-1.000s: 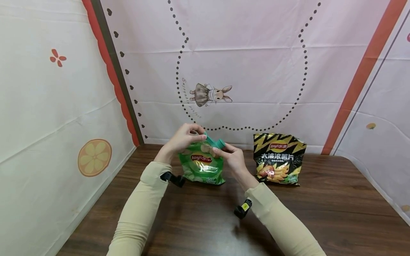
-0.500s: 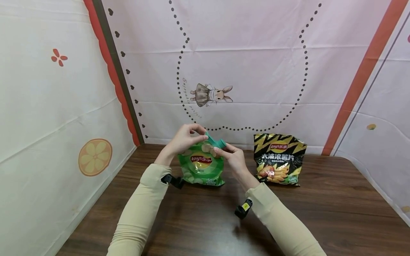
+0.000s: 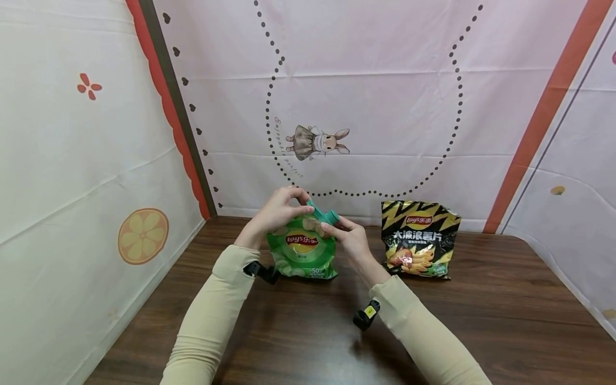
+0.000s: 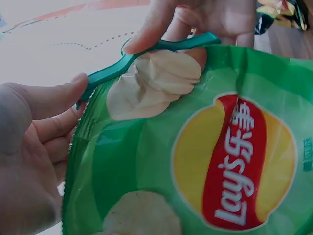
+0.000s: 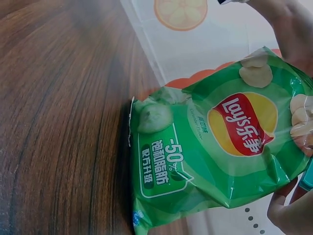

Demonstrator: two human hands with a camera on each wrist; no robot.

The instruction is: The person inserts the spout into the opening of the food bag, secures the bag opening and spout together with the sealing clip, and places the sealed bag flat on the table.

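A green bag of Lay's potato chips stands on the table, its top corner crossed by a teal bag clip. My left hand pinches one end of the clip between thumb and fingers. At the clip's other end, my right hand holds it with the thumb in front. The left wrist view shows the clip lying along the bag's upper edge, with the left thumb at its tip. In the right wrist view, the bag's lower edge meets the table and most of the clip is out of frame.
A black and yellow Lay's bag stands upright to the right of my right hand. The brown wooden table ends at a printed cloth backdrop, with another cloth wall on the left.
My left hand's thumb and fingers have shifted slightly at the clip's end, and the green bag has tilted a little. The right hand stays almost where it was.
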